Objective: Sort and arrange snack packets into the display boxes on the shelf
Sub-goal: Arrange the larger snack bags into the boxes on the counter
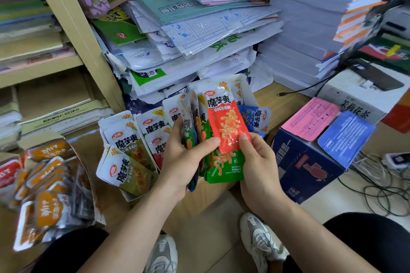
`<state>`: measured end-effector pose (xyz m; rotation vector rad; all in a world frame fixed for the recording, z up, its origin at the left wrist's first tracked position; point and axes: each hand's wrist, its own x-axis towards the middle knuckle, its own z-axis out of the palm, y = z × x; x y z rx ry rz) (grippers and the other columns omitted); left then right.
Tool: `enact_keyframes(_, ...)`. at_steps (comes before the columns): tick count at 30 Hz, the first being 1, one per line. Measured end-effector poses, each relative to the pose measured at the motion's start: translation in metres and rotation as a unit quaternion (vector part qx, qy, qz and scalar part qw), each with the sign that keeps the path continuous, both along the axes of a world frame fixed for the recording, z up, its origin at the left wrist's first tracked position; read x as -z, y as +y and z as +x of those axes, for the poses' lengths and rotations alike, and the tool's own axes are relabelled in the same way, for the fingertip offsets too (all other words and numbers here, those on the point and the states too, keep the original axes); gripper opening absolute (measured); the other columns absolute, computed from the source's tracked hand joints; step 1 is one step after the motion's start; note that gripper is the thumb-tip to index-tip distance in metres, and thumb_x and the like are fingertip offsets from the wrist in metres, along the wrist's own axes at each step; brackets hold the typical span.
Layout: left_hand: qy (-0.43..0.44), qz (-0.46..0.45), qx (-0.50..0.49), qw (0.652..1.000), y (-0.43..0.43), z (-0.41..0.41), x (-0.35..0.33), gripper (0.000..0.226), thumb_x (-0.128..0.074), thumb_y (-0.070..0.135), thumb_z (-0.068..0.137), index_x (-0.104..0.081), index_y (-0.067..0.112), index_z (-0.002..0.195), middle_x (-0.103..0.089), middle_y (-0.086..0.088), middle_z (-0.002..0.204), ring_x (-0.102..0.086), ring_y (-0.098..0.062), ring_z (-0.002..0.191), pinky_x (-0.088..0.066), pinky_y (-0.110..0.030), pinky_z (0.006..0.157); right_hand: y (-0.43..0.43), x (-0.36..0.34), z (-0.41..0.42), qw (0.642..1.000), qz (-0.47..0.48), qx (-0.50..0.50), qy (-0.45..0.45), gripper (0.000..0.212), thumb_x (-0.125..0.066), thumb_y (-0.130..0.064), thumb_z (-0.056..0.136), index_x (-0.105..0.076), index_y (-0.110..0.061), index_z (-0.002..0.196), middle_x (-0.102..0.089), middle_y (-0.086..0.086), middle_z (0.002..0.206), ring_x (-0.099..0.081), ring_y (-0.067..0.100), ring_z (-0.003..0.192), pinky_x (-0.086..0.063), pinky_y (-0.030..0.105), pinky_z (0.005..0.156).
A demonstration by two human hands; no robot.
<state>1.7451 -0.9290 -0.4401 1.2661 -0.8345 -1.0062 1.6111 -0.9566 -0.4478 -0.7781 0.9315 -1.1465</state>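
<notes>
The likeliest slip here is the fan (199, 115) of packets sliding apart. The left hand (188, 157) grips several glossy sachets at once, thumb across their fronts. Smooth film on smooth film gives little hold, so a pull on one could drag its neighbours loose and drop them. The right hand (259, 162) pinches the red packet (228, 122) by its lower edge, thumb on the front, with a green packet (224, 170) lying right behind it. A careless tug might bring both, and a flavour would land in the wrong row. The fan is held just in front of the box (128, 196), where olive packets (133, 139) stand in leaning rows. They look loosely packed, and a nudge could tip them over the low wall. The packets are flat, rectangular pouches of shiny film, slightly puffed, with white tops and coloured lower halves. The box is thin white card, open at the top. To the left, orange packets (48, 184) lie heaped in a second box, crinkled and reflective.
</notes>
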Motion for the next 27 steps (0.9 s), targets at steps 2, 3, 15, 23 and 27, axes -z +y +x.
enact_keyframes(2, -0.051, -0.014, 0.006, 0.999, 0.001, -0.004, 0.0, 0.054, -0.083, 0.025, 0.081, -0.056, 0.033, 0.127, -0.075, 0.007, 0.113, -0.073, -0.014, 0.102, -0.058, -0.044, 0.092, -0.002, 0.003, 0.002, 0.999, 0.003, 0.032, 0.016, 0.024, -0.05, -0.027, 0.104, -0.057, -0.004, 0.11, -0.075, 0.014, 0.1, -0.074, 0.03, 0.091, -0.06, 0.045, 0.078)
enact_keyframes(3, -0.076, -0.013, 0.009, 0.997, 0.001, -0.006, 0.002, 0.057, -0.082, 0.038, 0.082, -0.053, 0.035, 0.131, -0.073, 0.011, 0.117, -0.071, -0.011, 0.106, -0.056, -0.044, 0.095, -0.003, 0.004, 0.004, 0.999, -0.001, 0.046, 0.022, 0.026, -0.05, -0.029, 0.104, -0.056, -0.004, 0.11, -0.074, 0.015, 0.1, -0.074, 0.03, 0.09, -0.06, 0.045, 0.077)
enact_keyframes(15, 0.066, 0.017, 0.041, 0.997, 0.0, 0.008, 0.002, 0.036, -0.054, 0.024, 0.103, -0.054, 0.047, 0.13, -0.071, 0.025, 0.112, -0.069, -0.002, 0.105, -0.058, -0.024, 0.081, -0.005, -0.003, 0.003, 0.999, 0.029, 0.016, -0.029, 0.024, -0.049, -0.031, 0.103, -0.055, -0.008, 0.106, -0.072, 0.02, 0.108, -0.073, 0.031, 0.095, -0.06, 0.046, 0.082)
enact_keyframes(23, 0.14, 0.077, 0.086, 0.983, 0.004, 0.011, -0.003, 0.033, -0.073, 0.021, 0.076, -0.072, 0.014, 0.108, -0.077, -0.009, 0.106, -0.075, -0.024, 0.09, -0.062, -0.036, 0.07, -0.012, -0.007, -0.005, 0.998, 0.036, -0.029, -0.047, 0.022, -0.057, -0.028, 0.098, -0.059, -0.006, 0.099, -0.072, 0.021, 0.102, -0.071, 0.032, 0.087, -0.057, 0.05, 0.084)
enact_keyframes(27, 0.137, 0.061, 0.07, 0.986, 0.005, 0.01, -0.002, 0.034, -0.073, 0.019, 0.076, -0.071, 0.012, 0.109, -0.077, -0.01, 0.106, -0.075, -0.025, 0.092, -0.061, -0.035, 0.069, -0.016, -0.008, -0.008, 0.997, 0.023, -0.033, -0.061, 0.018, -0.062, -0.023, 0.094, -0.055, -0.007, 0.09, -0.07, 0.02, 0.094, -0.069, 0.032, 0.081, -0.057, 0.047, 0.079)
